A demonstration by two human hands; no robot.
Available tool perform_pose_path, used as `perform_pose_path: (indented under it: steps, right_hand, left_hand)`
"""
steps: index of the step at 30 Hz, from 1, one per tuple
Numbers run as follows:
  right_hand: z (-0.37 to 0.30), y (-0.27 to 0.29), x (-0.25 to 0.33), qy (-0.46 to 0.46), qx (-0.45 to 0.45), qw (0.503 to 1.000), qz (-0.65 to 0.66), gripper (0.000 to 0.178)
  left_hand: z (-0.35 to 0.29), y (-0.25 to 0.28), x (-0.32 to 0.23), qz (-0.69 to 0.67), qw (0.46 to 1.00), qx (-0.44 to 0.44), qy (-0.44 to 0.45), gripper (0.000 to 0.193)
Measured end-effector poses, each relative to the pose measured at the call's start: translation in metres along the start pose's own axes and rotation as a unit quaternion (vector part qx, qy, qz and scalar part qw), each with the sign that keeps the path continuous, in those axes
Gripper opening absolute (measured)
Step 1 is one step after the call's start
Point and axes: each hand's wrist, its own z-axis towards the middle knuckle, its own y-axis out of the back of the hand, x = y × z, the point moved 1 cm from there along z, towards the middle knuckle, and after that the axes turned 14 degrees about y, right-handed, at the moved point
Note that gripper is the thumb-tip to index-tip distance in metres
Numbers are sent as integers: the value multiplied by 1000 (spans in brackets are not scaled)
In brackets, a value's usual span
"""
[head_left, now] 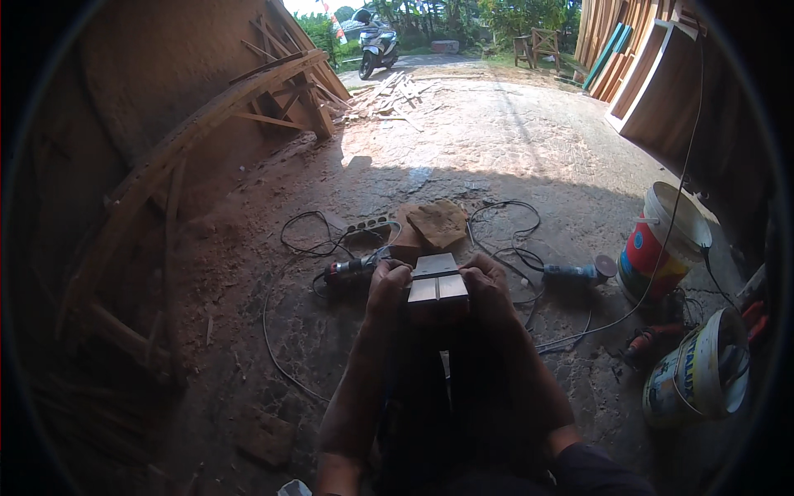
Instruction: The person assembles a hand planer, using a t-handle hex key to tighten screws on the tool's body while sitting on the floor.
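Note:
Between my two hands is an electric hand planer [436, 266], turned over so its pale flat metal sole faces up. A dark gap crosses the sole, and a groove runs along its nearer plate. My left hand [386, 287] grips the left side with fingers closed. On the opposite side my right hand [491, 287] is closed on it too. The planer's body below is in deep shadow. Just left of my left hand a dark power tool [347, 269] lies on the floor. To the right of my right hand lies a blue-grey angle grinder [572, 271] with a round disc.
Wood blocks [438, 225], a socket strip [369, 225] and looping cables [514, 207] lie ahead. Two buckets [659, 248] and a red tool [649, 340] are at right. A long wooden bench [198, 124] lines the left; boards [653, 78] lean far right. A motorbike [378, 48] stands outside.

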Motion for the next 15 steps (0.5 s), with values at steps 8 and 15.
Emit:
perform_pose_path:
  steps: [8,15]
  right_hand:
    - [7,13,-19,7,10,999,-35,6]
    - [-1,3,5,-36,5,999,13,7]
  left_hand:
    - [5,3,6,-27,1000,0,-11,27]
    - [-10,-6,-1,-21,1000,-12,-14,27]
